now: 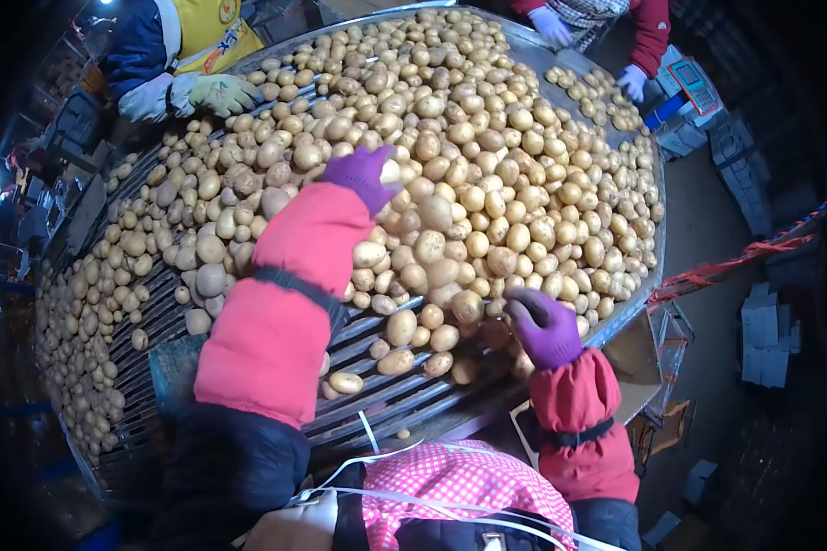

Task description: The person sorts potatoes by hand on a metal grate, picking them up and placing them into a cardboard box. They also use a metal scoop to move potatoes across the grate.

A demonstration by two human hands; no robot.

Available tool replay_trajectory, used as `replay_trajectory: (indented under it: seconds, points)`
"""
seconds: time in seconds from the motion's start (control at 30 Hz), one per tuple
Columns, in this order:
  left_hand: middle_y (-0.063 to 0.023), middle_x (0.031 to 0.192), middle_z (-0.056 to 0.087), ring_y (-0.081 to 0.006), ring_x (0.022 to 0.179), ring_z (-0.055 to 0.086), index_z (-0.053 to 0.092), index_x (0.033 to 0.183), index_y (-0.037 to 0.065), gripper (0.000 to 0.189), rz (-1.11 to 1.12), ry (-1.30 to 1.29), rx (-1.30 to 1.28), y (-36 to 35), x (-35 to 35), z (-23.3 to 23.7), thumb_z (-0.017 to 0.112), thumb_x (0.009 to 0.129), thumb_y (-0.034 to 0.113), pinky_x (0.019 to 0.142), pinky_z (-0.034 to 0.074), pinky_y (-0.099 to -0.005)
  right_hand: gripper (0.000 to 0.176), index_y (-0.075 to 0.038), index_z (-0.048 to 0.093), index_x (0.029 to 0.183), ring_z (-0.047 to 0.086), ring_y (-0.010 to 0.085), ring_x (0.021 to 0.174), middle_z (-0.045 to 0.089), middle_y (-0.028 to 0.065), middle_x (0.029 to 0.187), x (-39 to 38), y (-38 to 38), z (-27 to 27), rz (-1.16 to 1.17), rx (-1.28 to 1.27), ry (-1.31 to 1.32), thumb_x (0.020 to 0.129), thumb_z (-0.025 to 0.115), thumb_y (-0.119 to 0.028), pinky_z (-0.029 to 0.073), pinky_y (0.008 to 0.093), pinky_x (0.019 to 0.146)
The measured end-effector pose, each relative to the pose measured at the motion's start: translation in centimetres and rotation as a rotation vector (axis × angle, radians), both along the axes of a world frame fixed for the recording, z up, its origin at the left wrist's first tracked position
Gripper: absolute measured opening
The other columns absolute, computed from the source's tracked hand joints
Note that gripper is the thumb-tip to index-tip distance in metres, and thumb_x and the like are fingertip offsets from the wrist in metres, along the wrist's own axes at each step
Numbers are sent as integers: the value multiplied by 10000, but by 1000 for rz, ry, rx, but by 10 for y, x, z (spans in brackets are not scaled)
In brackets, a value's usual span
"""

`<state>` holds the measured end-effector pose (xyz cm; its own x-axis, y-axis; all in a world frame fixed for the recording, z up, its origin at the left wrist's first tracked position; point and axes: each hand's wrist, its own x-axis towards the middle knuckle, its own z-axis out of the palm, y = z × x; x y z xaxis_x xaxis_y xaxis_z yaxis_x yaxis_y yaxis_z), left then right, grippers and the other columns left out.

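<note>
My left hand (363,179), in a purple knit glove, reaches far over a heap of potatoes (487,197). Its fingers are apart and rest on the potatoes near the middle of the heap. At the near right edge is my right hand (544,331), also gloved in purple. Its thumb and fingers curve with a gap between them, and I see nothing held there. Several loose potatoes (397,361) lie on the slatted rack (377,390) between my arms. Red sleeve covers with dark straps cover both forearms.
A metal rim (620,317) borders the sorting table on the right. Across it, one person's pale gloves (220,95) rest at the left, and another person's lilac gloves (632,83) are at the right. A red rope (730,266) stretches rightward. White boxes (764,335) stand beyond.
</note>
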<state>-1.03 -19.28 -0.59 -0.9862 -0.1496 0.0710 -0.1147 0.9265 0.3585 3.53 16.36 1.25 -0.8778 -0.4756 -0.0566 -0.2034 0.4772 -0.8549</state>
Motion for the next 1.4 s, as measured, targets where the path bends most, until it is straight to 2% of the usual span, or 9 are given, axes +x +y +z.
replay_trajectory:
  seconds: [0.2, 0.33, 0.6, 0.67, 0.8, 0.83, 0.97, 1.23, 1.4]
  points:
    - [-124, 1149, 603, -109, 646, 544, 455, 1371, 120, 490, 110, 291, 1610, 13, 85, 44, 441, 1004, 445, 526, 439, -229, 458, -111, 596, 1244, 674, 299, 800, 683, 151, 894, -86, -139, -23, 253, 349, 571, 866, 647, -365, 526, 404, 733]
    - [-120, 1024, 656, -76, 479, 407, 454, 1376, 148, 584, 183, 261, 2184, 25, 124, 29, 302, 1005, 572, 390, 319, -203, 506, -86, 570, 1277, 667, 251, 846, 683, 147, 970, -31, -141, 83, 263, 215, 240, 859, 670, -354, 527, 364, 753]
    - [-221, 1301, 555, -196, 701, 607, 403, 1439, 187, 635, 271, 39, 2210, 96, 124, 60, 283, 985, 615, 545, 486, -244, 571, -48, 531, 1314, 615, 190, 982, 624, 89, 1086, -22, 82, -27, -42, -353, -344, 845, 705, -323, 515, 333, 853]
    - [-220, 1422, 457, -319, 1008, 650, 372, 1458, 157, 557, -9, 38, 1801, 119, 122, 44, 456, 988, 444, 697, 574, -344, 575, -31, 525, 1314, 621, 194, 968, 619, 98, 1109, 19, 156, -34, -210, -535, -431, 832, 713, -282, 523, 342, 838]
    - [-200, 1435, 440, -343, 1117, 606, 323, 1491, 152, 591, -208, -230, 2197, 185, 109, 34, 548, 963, 295, 883, 563, -414, 666, -56, 476, 1378, 614, 149, 715, 648, 79, 930, 73, 256, -65, -634, 92, -87, 810, 746, -278, 526, 305, 670]
    - [-189, 1416, 456, -333, 1117, 602, 305, 1493, 123, 656, -280, -234, 2110, 205, 106, 30, 602, 936, 299, 913, 548, -397, 649, -65, 470, 1388, 583, 124, 620, 648, 62, 894, 85, 236, -14, -704, 462, -168, 821, 737, -235, 495, 277, 578]
    - [-145, 1321, 517, -218, 1171, 551, 272, 1492, 55, 865, -451, -196, 1518, 304, 107, 19, 747, 773, -24, 991, 475, -343, 691, -42, 399, 1428, 614, 132, 730, 653, 55, 925, 120, 240, -39, -443, -503, -291, 888, 683, -366, 481, 242, 615]
    - [-148, 1073, 591, -270, 1045, 592, 463, 1343, 53, 711, -1045, -176, 507, 395, 133, 28, 771, 712, 168, 881, 505, -405, 546, -9, 473, 1329, 622, 166, 945, 638, 56, 1101, 154, 220, -20, -480, -536, -656, 954, 590, -388, 496, 302, 843]
    - [-106, 1219, 545, -255, 1083, 562, 476, 1305, 80, 506, -290, -1001, 2009, 398, 114, 2, 660, 860, 236, 888, 504, -400, 386, -37, 522, 1288, 603, 211, 997, 602, 118, 1181, 196, 258, -28, -707, -829, -400, 973, 561, -257, 530, 346, 797]
